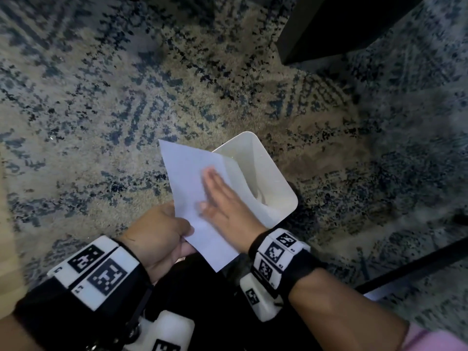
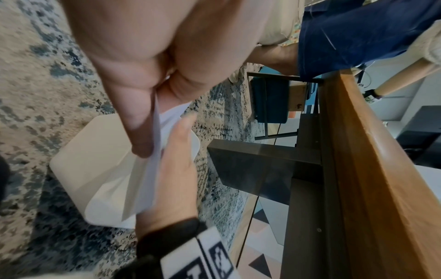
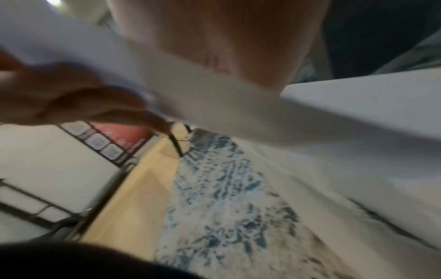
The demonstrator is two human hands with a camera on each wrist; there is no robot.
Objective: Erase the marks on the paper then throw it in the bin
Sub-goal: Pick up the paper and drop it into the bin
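A white sheet of paper (image 1: 188, 173) hangs over the left rim of a white square bin (image 1: 276, 178) that stands on the carpet. My left hand (image 1: 162, 234) pinches the sheet's near left edge between thumb and fingers. My right hand (image 1: 220, 198) lies flat on the paper with straight fingers, over the bin's opening. In the left wrist view the thumb (image 2: 140, 120) presses the paper (image 2: 155, 154) edge, with the right hand (image 2: 176, 160) beside it above the bin (image 2: 95, 151). The right wrist view is blurred; paper (image 3: 71, 47) and bin wall (image 3: 358, 105) show.
A blue and beige patterned carpet (image 1: 126, 84) covers the floor around the bin. A dark furniture leg (image 1: 311, 34) stands at the far right. A wooden table edge (image 2: 369, 169) and dark metal frame show in the left wrist view, with another person's legs (image 2: 346, 37) beyond.
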